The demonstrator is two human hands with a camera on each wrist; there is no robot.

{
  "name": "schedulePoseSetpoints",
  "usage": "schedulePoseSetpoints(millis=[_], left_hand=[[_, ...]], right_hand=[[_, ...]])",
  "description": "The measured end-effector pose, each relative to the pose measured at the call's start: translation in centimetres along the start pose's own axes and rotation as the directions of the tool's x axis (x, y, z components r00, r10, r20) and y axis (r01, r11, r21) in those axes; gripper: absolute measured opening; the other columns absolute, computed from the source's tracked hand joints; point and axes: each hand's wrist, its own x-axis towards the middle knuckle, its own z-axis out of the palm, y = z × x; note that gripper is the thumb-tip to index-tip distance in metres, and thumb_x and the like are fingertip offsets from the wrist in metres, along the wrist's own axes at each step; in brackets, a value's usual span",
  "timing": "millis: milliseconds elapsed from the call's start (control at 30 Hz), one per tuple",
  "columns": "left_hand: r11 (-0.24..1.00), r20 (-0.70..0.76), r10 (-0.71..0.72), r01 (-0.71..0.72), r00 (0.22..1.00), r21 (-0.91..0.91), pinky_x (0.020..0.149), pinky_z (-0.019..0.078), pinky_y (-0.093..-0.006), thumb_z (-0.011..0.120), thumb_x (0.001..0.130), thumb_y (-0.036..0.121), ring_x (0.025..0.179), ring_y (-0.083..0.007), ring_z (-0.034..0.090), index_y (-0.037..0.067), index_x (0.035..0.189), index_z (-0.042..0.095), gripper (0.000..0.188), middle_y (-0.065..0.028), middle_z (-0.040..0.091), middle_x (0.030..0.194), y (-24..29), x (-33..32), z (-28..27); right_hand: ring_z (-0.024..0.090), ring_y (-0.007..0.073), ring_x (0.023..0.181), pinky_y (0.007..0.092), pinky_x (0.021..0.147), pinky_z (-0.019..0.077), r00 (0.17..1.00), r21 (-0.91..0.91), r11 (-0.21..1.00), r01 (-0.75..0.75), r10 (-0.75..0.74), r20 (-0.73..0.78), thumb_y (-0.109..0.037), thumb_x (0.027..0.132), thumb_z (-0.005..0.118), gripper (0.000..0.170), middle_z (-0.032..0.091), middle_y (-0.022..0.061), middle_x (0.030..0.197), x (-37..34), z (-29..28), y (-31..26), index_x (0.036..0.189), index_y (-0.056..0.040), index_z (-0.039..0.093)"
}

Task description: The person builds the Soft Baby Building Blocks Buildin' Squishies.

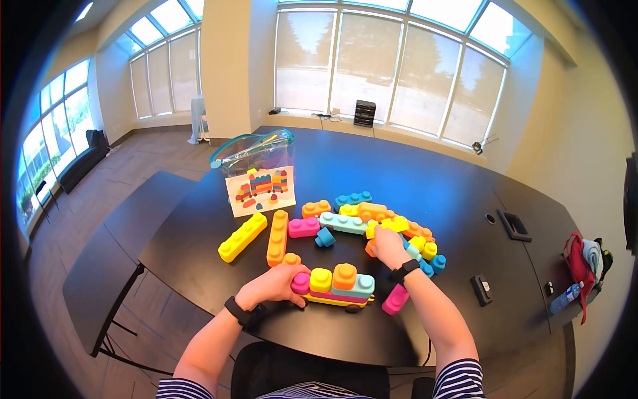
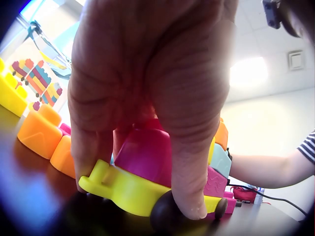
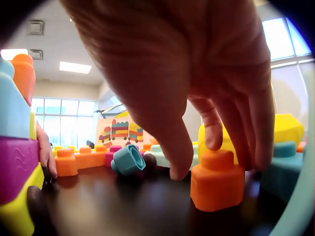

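My left hand (image 1: 269,287) grips the left end of a toy block wagon (image 1: 335,299), which has a yellow wheeled base and a magenta layer. Stacked along its top are a magenta block (image 1: 300,284), a yellow block (image 1: 321,280), a light blue block (image 1: 363,286) and an orange block (image 1: 344,275). In the left wrist view the thumb presses beside a dark wheel (image 2: 165,211). My right hand (image 1: 389,246) reaches down over a small orange block (image 3: 217,189) on the table. One fingertip is right at its stud, while the thumb stands apart from it.
Loose blocks lie in an arc, including a long yellow one (image 1: 242,237), a long orange one (image 1: 277,238), a teal one (image 1: 324,237) and a magenta one (image 1: 395,299). Behind them stands a clear bag (image 1: 266,156) with a picture card (image 1: 260,191). A bottle (image 1: 565,298) is far right.
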Motion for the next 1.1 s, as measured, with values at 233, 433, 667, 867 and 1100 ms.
schedulePoseSetpoints(millis=[233, 433, 667, 867, 1100], left_hand=[[1.000, -0.024, 0.017, -0.016, 1.000, 0.008, 0.098, 0.0553, -0.0432, 0.099, 0.068, 0.025, 0.116, -0.0374, 0.069, 0.005, 0.130, 0.064, 0.073, -0.0168, 0.073, 0.117, 0.0, -0.1, 0.1], [1.000, -0.011, 0.003, -0.003, 1.000, 0.007, 0.100, 0.0545, -0.0441, 0.099, 0.069, 0.028, 0.117, -0.0386, 0.068, 0.006, 0.131, 0.063, 0.075, -0.0174, 0.072, 0.119, -0.2, -0.1, 0.1], [1.000, -0.020, 0.013, -0.013, 1.000, 0.000, 0.101, 0.0542, -0.0442, 0.099, 0.068, 0.029, 0.118, -0.0388, 0.067, 0.005, 0.132, 0.064, 0.076, -0.0174, 0.072, 0.120, -0.4, 0.0, 0.3], [1.000, -0.013, -0.006, 0.006, 1.000, 0.012, 0.101, 0.0540, -0.0443, 0.099, 0.068, 0.029, 0.119, -0.0391, 0.067, 0.005, 0.133, 0.063, 0.078, -0.0180, 0.072, 0.121, -0.1, -0.1, 0.2], [1.000, -0.003, -0.019, 0.019, 1.000, 0.016, 0.102, 0.0535, -0.0442, 0.100, 0.068, 0.030, 0.120, -0.0398, 0.066, 0.004, 0.134, 0.063, 0.080, -0.0193, 0.071, 0.123, 0.3, 0.0, 0.1]], right_hand=[[0.072, 0.0287, 0.088, 0.0379, 0.081, 0.0591, 0.960, 0.286, 0.948, -0.140, 0.060, 0.273, -0.018, 0.072, 0.084, 0.040, 0.074, 0.0138, 0.099, -1.5, -9.1, -2.5, 0.106, -0.0050, 0.069], [0.074, 0.0153, 0.098, 0.0301, 0.091, 0.0586, 0.947, 0.781, 0.625, 0.000, -0.252, 0.201, -0.006, 0.076, 0.079, 0.040, 0.073, 0.0060, 0.102, -7.3, -17.5, -5.7, 0.115, -0.0013, 0.068], [0.074, 0.0172, 0.089, 0.0309, 0.086, 0.0578, 0.945, 0.690, 0.714, 0.121, -0.295, 0.139, -0.011, 0.082, 0.082, 0.033, 0.075, 0.0091, 0.091, -9.5, -16.5, -7.3, 0.111, -0.0010, 0.068], [0.076, 0.0181, 0.096, 0.0309, 0.096, 0.0583, 0.934, 0.680, 0.732, 0.051, -0.276, 0.227, -0.007, 0.083, 0.082, 0.035, 0.077, 0.0084, 0.101, -9.7, -15.8, -7.2, 0.115, -0.0004, 0.069], [0.075, 0.0173, 0.089, 0.0310, 0.087, 0.0592, 0.946, 0.747, 0.662, 0.068, -0.279, 0.162, -0.011, 0.084, 0.082, 0.033, 0.077, 0.0095, 0.093, -9.9, -14.6, -6.6, 0.112, -0.0004, 0.068]])
